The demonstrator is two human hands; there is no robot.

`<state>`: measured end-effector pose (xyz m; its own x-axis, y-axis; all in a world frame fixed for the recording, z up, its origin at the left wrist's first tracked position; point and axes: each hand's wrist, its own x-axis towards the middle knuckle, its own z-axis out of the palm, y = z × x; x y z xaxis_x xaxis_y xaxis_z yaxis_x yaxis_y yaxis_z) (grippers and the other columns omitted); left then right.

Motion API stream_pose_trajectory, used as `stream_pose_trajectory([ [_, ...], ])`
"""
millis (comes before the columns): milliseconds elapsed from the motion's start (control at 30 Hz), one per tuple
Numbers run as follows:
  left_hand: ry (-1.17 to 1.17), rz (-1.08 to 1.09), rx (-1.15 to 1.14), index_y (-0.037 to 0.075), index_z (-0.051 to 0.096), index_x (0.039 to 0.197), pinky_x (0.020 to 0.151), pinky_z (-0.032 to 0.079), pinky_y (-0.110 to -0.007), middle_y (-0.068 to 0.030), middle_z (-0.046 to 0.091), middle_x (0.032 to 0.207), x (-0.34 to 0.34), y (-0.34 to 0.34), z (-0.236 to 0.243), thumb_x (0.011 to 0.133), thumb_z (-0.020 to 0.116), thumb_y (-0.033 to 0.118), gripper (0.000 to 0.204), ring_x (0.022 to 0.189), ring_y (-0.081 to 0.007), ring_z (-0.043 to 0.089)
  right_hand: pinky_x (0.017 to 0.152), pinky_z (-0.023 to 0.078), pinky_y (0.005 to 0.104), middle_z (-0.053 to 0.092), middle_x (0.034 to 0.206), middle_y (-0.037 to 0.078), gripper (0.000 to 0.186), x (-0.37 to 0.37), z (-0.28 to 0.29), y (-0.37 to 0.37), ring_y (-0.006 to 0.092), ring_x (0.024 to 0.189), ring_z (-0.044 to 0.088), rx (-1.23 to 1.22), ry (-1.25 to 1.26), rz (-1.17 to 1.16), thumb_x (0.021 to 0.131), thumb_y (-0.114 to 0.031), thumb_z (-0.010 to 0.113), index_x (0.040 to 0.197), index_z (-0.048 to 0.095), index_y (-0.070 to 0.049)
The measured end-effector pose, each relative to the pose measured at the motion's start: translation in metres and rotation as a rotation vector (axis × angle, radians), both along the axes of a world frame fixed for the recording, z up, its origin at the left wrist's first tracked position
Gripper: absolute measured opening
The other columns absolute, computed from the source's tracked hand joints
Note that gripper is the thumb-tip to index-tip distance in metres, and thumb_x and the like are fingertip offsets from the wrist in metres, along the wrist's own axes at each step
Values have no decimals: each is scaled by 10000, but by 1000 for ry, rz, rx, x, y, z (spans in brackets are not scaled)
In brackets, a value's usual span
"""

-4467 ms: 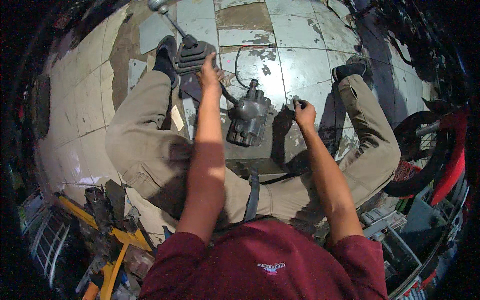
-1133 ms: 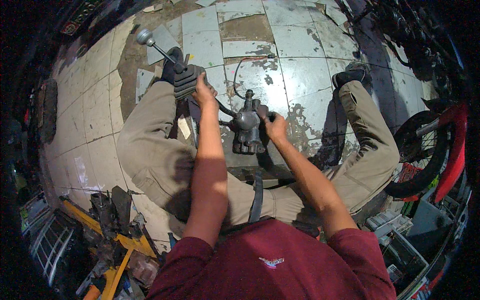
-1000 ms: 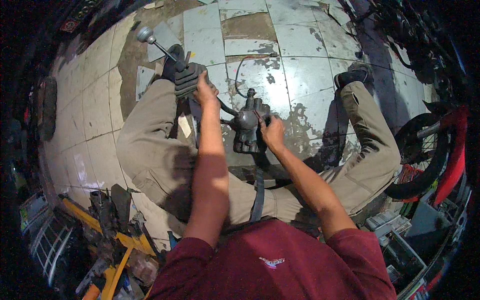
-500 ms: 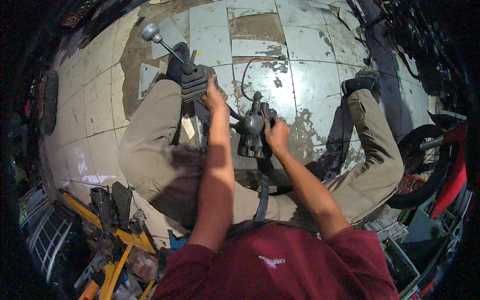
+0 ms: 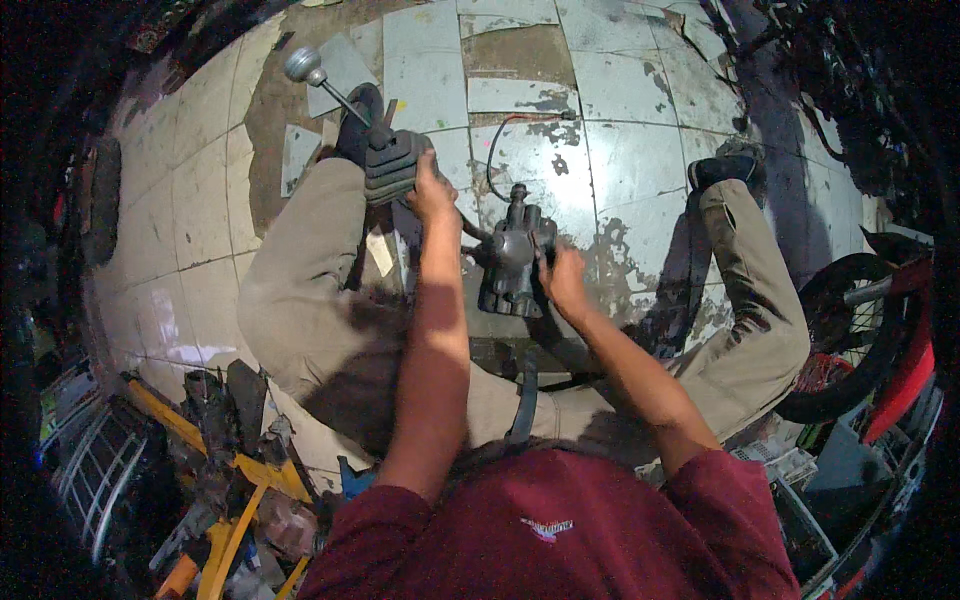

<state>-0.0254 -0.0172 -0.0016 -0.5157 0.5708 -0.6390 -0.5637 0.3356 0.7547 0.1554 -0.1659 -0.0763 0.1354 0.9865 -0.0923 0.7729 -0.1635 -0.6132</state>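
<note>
Okay so the thing to look at here is the dark metal housing [image 5: 512, 250], and I'll place everything off that. It's on the tiled floor [image 5: 635, 160] between the person's legs, long axis pointing pretty much straight away from them, with the narrow round-tipped fitting [image 5: 517, 195] at its far end. The right hand [image 5: 565, 277] is easily the nearer one, right at the housing's right edge, so the housing lies just left of that hand. Its fingers look bent in against that side, but it's dark in there and I can't tell if they're pinching anything or only touching. The left hand [image 5: 434, 194] is off the housing's far-left side, gripping the near right edge of a pleated rubber boot [image 5: 396, 166], so from that hand the housing is to the right and closer to the body. The lever's silver knob [image 5: 303, 66] is way out past the boot, farther left of the housing again. There's also a thin cable [image 5: 489, 160] curving around beyond the housing's far end.
</note>
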Motion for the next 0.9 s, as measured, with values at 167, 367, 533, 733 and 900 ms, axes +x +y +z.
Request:
stream_pose_trajectory([
  [167,8,-37,44,144,441,681,351,197,-239,50,296,494,1,2,4,736,606,333,258,367,-78,270,702,415,491,567,774,239,293,-3,-15,15,407,764,527,249,-72,50,728,-105,619,952,548,70],
  [367,29,7,25,136,492,759,351,200,-242,46,266,514,1,0,-2,737,614,340,238,384,-80,269,713,419,497,567,769,249,257,11,-17,-6,424,764,529,71,0,95,727,-105,613,915,558,62],
  [533,-32,-8,79,133,423,654,353,203,-244,35,289,494,1,-2,4,701,655,244,262,362,-82,260,702,409,496,557,768,250,234,1,-23,2,433,759,514,178,1,49,742,-113,605,892,550,58],
  [733,-10,-50,37,155,496,732,360,199,-242,49,277,519,0,-1,3,744,597,312,187,377,-80,255,703,398,491,556,791,243,217,2,-10,11,418,785,508,166,-36,62,732,-103,605,860,539,60],
  [900,4,-67,27,154,477,716,364,204,-241,48,281,517,0,-1,3,743,596,333,217,382,-80,263,736,393,478,556,818,244,223,5,-4,-11,407,811,503,-14,-43,68,742,-111,605,872,542,58],
])
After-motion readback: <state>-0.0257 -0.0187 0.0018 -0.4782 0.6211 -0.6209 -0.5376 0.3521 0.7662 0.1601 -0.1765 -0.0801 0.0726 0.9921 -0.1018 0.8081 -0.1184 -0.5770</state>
